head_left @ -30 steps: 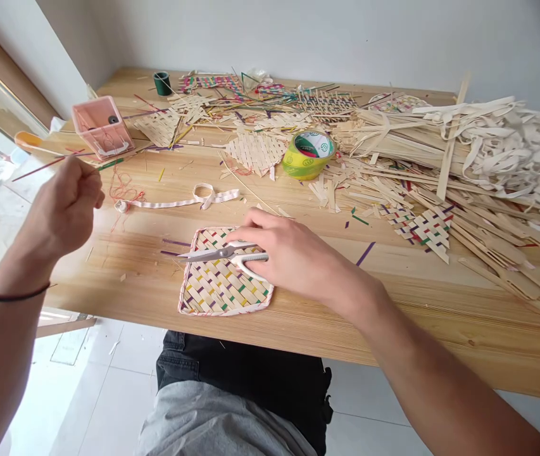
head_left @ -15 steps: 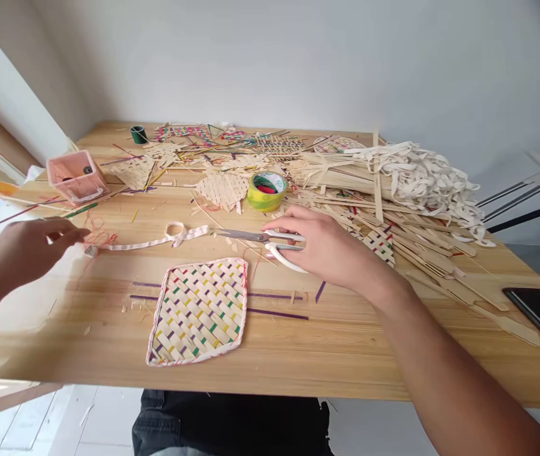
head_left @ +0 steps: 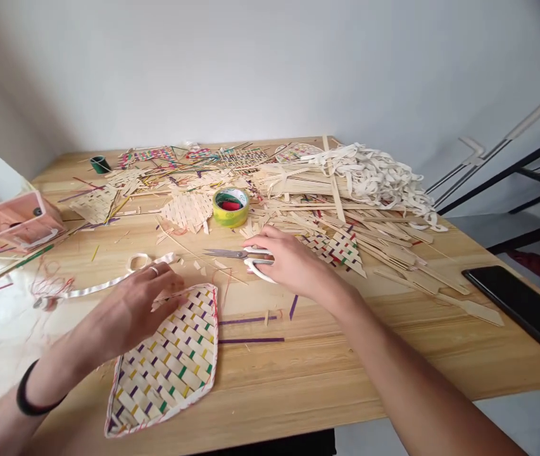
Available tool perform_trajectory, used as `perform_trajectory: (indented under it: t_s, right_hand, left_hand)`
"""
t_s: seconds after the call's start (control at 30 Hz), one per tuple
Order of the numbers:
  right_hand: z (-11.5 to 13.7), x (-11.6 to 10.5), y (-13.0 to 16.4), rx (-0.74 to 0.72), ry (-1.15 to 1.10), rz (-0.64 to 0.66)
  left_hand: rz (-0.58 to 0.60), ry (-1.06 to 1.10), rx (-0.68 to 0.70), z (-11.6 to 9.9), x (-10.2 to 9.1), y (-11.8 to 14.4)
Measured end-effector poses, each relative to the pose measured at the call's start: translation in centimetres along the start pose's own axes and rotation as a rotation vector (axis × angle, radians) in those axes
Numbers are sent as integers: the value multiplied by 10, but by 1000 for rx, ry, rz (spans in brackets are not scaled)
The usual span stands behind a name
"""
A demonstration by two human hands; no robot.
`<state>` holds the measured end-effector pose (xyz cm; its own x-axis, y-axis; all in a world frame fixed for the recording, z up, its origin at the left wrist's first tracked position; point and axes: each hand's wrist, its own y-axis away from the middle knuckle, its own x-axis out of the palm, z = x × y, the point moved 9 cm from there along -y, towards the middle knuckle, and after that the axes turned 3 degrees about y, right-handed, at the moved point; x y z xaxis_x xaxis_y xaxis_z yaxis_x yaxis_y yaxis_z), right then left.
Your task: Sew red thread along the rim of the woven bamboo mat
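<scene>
My left hand [head_left: 139, 304] lies flat, fingers spread, on the top edge of the woven mat [head_left: 168, 364] near the table's [head_left: 326, 373] front edge. Right of the mat, my right hand [head_left: 282, 263] is curled around the white handles of the scissors [head_left: 241, 256], blades closed, resting on the table. Tape roll [head_left: 230, 207] behind them.

Bare forearms, black wristband, ring on left hand [head_left: 141, 304] (no sleeves)
</scene>
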<state>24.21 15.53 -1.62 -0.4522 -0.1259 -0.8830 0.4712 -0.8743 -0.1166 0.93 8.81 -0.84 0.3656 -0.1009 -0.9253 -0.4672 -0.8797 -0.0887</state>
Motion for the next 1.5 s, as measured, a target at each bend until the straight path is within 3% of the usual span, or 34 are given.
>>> perform_trajectory:
  t_s: [0.13, 0.37, 0.53, 0.77, 0.97, 1.17, 1.5]
  right_hand:
    - [-13, -5, 4, 46, 17, 27]
    - [-19, -6, 4, 172, 29, 10]
    - [-17, 0, 5, 171, 17, 21]
    - [-15, 4, 7, 78, -74, 121]
    - [-22, -5, 5, 113, -11, -49]
    - [-21, -7, 4, 112, 24, -82]
    - [-2, -22, 8, 24, -136, -213]
  left_hand:
    - [-28, 12, 84, -4, 9, -5]
    - [-21, 126, 23, 13, 18, 3]
    - [0, 169, -21, 22, 27, 9]
    - [-52, 185, -6, 12, 22, 10]
    - [-28, 187, -77, 5, 24, 12]
    - [-10, 188, -59, -4, 23, 14]
    - [96, 305, -186, 9, 11, 17]
